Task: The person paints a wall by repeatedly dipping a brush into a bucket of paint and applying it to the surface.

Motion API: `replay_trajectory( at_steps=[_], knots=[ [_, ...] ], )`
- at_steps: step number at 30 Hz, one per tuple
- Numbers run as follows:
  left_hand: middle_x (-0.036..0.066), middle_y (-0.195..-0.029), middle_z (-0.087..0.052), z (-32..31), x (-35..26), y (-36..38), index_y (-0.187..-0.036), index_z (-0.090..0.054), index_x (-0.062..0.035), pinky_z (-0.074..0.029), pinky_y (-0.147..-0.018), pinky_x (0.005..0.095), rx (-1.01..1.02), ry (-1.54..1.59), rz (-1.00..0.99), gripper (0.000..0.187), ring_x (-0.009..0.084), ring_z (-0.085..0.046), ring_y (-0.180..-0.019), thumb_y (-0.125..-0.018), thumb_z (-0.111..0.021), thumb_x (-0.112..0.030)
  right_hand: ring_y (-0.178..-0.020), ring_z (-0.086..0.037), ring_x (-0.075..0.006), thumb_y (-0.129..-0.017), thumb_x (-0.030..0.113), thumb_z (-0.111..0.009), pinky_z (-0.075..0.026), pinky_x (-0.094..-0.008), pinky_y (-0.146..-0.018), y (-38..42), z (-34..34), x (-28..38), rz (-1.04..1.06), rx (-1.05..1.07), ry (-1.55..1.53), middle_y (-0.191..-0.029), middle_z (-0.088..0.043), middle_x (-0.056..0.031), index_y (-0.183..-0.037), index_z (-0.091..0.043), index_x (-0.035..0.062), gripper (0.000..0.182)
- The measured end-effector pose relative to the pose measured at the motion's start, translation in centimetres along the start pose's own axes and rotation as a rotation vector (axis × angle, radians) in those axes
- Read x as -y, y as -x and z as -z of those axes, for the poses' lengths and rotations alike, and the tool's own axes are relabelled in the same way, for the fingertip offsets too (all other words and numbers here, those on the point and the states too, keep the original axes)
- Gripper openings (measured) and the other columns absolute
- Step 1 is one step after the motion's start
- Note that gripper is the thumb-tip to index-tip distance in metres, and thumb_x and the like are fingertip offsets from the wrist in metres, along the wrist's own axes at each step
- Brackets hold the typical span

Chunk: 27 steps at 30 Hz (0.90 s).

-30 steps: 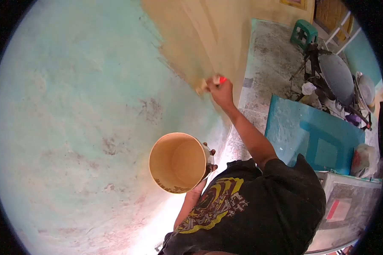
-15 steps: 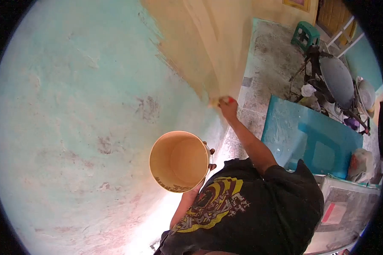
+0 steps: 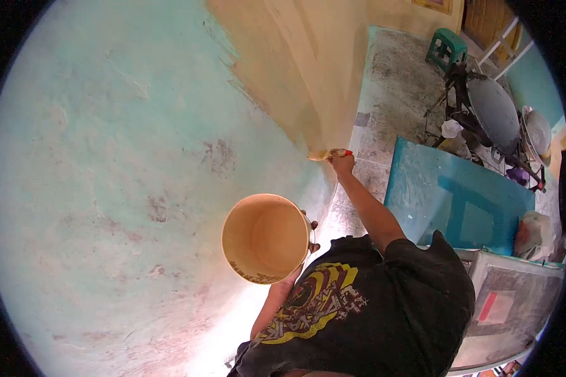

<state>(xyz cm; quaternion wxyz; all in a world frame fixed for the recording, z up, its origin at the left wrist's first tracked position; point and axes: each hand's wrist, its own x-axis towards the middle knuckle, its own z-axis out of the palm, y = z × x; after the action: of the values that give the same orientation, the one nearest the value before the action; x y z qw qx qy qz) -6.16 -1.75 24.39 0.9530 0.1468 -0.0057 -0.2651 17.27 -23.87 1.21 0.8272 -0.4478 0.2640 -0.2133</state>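
Observation:
A paintbrush [image 3: 321, 155] with a red-tipped handle is gripped in my right hand [image 3: 342, 164]. Its bristles are at the wall, by the lower end of the fresh peach-tan paint [image 3: 283, 81]. My left hand [image 3: 289, 280] holds a cream bucket [image 3: 267, 232] against my body, its mouth facing up at me. Most of that hand is hidden behind the bucket; dark-stained fingertips show by its right rim. Inside the bucket the walls are coated peach, with darker smears at the lower edge. Pale turquoise wall [image 3: 138, 119], patchy and stained, fills the left side.
A blue panel [image 3: 459, 195] stands right of my arm, above a glass-sided cabinet [image 3: 509, 308]. Beyond it are a large wok [image 3: 493, 110], a metal basin [image 3: 538, 132] and a green stool [image 3: 446, 49]. Dirty tiled floor [image 3: 396, 75] runs along the wall.
My right hand has shifted slightly down and turned, so the brush and its red-tipped handle show more clearly. The bucket and left hand stay nearly in place.

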Motion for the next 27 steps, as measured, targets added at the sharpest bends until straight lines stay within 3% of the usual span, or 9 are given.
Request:
replay_trajectory(
  at_steps=[4, 6, 8, 10, 13, 18, 23, 25, 27],
  knots=[
    [0.019, -0.147, -0.044, 2.8, -0.4, 1.2, -0.149, -0.038, -0.0153, -0.052, -0.081, 0.0638, -0.100, -0.033, 0.064, 0.074, 0.0459, -0.047, -0.126, -0.092, -0.057, -0.057, -0.067, -0.068, -0.0157, -0.086, 0.010, -0.071, -0.054, -0.0299, -0.061, 1.3, -6.6, 7.9, 0.397, 0.007, 0.409, -0.074, -0.068, -0.0082, -0.081, -0.067, 0.0028, 0.010],
    [0.021, -0.140, -0.051, 1.1, -0.2, 1.4, -0.147, -0.040, -0.0085, -0.057, -0.081, 0.0587, -0.080, -0.048, 0.050, 0.068, 0.0398, -0.057, -0.117, -0.095, -0.057, -0.050, -0.083, -0.071, -0.0187, -0.095, 0.012, -0.066, -0.060, -0.0324, -0.065, 4.0, -9.0, 16.1, 0.332, 0.144, 0.314, -0.089, -0.071, -0.0108, -0.095, -0.063, 0.0013, 0.011],
    [0.022, -0.134, -0.056, -0.9, 0.0, 1.3, -0.146, -0.041, -0.0037, -0.060, -0.082, 0.0549, -0.084, -0.068, 0.021, 0.065, 0.0349, -0.065, -0.108, -0.098, -0.056, -0.045, -0.083, -0.071, -0.0189, -0.097, 0.014, -0.065, -0.060, -0.0321, -0.068, 3.8, -8.7, 18.7, 0.266, 0.311, -0.179, -0.089, -0.070, -0.0091, -0.099, -0.062, 0.0045, 0.010],
    [0.023, -0.132, -0.057, -1.5, 0.0, 1.6, -0.146, -0.041, -0.0029, -0.059, -0.082, 0.0541, -0.137, -0.073, -0.007, 0.065, 0.0325, -0.067, -0.101, -0.098, -0.056, -0.044, -0.082, -0.071, -0.0197, -0.100, 0.014, -0.064, -0.060, -0.0321, -0.075, 3.8, -7.7, 17.6, 0.134, 0.407, -0.588, -0.090, -0.069, -0.0080, -0.105, -0.059, 0.0076, 0.009],
    [0.021, -0.133, -0.057, -0.5, -0.4, 2.3, -0.146, -0.041, -0.0031, -0.061, -0.078, 0.0522, -0.160, -0.073, 0.089, 0.064, 0.0317, -0.068, -0.098, -0.099, -0.055, -0.044, -0.083, -0.071, -0.0190, -0.097, 0.013, -0.066, -0.060, -0.0312, -0.076, 4.1, -5.6, 6.7, -0.038, 0.297, -0.569, -0.094, -0.070, -0.0083, -0.105, -0.059, 0.0069, 0.012],
    [0.023, -0.129, -0.059, -0.5, -0.7, 2.9, -0.143, -0.044, -0.0026, -0.064, -0.073, 0.0440, -0.170, -0.234, 0.034, 0.055, 0.0300, -0.069, -0.094, -0.100, -0.055, -0.035, -0.074, -0.069, -0.0192, -0.092, 0.004, -0.066, -0.060, -0.0336, -0.067, 2.0, 0.6, -1.9, -0.219, -0.111, -0.079, -0.088, -0.069, -0.0078, -0.101, -0.064, 0.0023, 0.009],
    [0.019, -0.131, -0.058, -2.2, -0.4, 2.7, -0.143, -0.044, -0.0040, -0.066, -0.075, 0.0449, -0.130, -0.213, 0.011, 0.052, 0.0295, -0.068, -0.100, -0.096, -0.063, -0.017, -0.073, -0.066, -0.0147, -0.094, 0.008, -0.063, -0.057, -0.0305, -0.065, 5.7, -7.6, 10.9, 0.385, -0.006, 0.492, -0.085, -0.069, -0.0087, -0.084, -0.066, 0.0010, 0.012],
    [0.017, -0.134, -0.056, -0.9, -0.9, 2.6, -0.144, -0.043, -0.0051, -0.066, -0.075, 0.0459, -0.125, -0.150, 0.072, 0.056, 0.0296, -0.067, -0.103, -0.094, -0.066, -0.013, -0.074, -0.067, -0.0156, -0.095, 0.014, -0.066, -0.057, -0.0323, -0.068, 4.8, -8.9, 13.5, 0.364, 0.187, -0.137, -0.089, -0.069, -0.0069, -0.092, -0.066, 0.0044, 0.010],
    [0.018, -0.134, -0.056, -1.0, -0.7, 2.5, -0.144, -0.042, -0.0061, -0.066, -0.075, 0.0453, -0.122, -0.226, 0.058, 0.057, 0.0283, -0.068, -0.101, -0.093, -0.066, -0.011, -0.080, -0.069, -0.0183, -0.095, 0.013, -0.068, -0.061, -0.0334, -0.075, 5.1, -7.4, 16.2, 0.185, 0.342, -0.368, -0.095, -0.068, -0.0089, -0.102, -0.062, 0.0051, 0.012]
  ],
)
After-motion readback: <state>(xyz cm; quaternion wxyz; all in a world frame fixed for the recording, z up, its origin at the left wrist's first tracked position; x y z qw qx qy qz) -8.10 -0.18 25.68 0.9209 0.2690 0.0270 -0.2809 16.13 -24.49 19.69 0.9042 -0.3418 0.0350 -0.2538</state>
